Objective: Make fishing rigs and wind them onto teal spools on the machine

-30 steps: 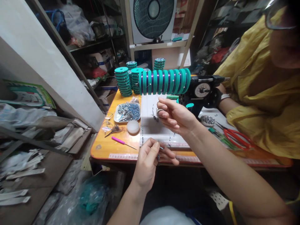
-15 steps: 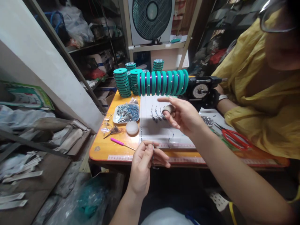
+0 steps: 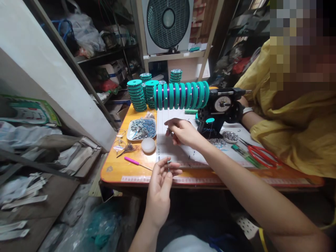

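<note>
My left hand [image 3: 160,190] is held palm up at the table's front edge. Thumb and fingers close on a slim blue-and-dark piece [image 3: 168,165], too small to make out fully. Farther forward, my right hand [image 3: 185,132] reaches down over the white sheet [image 3: 181,155], its fingers bent together and partly hidden behind the hand. They are at the spot where small wire-like pieces with dark ends lay, and whatever is in them is unclear. Just beyond hangs a row of green foam spools [image 3: 181,95] wound with purple line, mounted on a black winding machine [image 3: 223,103].
At left are a tray of small blue parts [image 3: 141,128], a round white lid [image 3: 148,145] and a pink-handled tool [image 3: 131,160]. To the right lie red-handled scissors [image 3: 264,156] and a dish of metal bits [image 3: 230,136]. A co-worker in a yellow sleeve [image 3: 278,129] sits at right.
My right hand has moved left and down, from open above the sheet to bent fingers at the small pieces. My left hand has turned slightly, thumb lower, still with the slim piece.
</note>
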Available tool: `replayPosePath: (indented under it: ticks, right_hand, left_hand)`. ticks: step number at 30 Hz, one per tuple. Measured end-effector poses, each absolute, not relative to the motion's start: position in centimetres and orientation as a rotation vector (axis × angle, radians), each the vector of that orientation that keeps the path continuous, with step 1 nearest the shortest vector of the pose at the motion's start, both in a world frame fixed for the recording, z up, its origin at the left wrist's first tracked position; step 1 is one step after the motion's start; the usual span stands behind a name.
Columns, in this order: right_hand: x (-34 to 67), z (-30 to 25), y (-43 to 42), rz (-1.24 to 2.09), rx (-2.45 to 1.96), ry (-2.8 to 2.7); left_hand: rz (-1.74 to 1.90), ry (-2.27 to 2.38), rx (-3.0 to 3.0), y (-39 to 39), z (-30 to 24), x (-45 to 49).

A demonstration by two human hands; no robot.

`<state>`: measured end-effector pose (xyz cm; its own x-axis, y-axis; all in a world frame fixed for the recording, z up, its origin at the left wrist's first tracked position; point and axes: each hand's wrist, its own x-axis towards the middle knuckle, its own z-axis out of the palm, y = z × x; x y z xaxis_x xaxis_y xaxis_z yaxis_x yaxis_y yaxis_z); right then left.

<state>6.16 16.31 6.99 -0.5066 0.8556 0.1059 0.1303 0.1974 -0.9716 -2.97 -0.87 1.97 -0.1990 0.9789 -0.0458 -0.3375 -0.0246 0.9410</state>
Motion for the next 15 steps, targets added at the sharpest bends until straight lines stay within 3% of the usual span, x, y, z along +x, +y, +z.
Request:
replayPosePath:
  ticks: [5, 15]
  right_hand:
    - [8.1, 8.1, 14.3, 1.227, -0.870, -1.754]
    - [11.4, 12.3, 11.0, 2.037, -0.620, -1.460]
  left_hand:
    - [1.487, 1.126, 0.850, -0.9, 2.1, -2.9]
    - [1.522, 1.352, 1.325, -0.6, 1.4, -1.9]
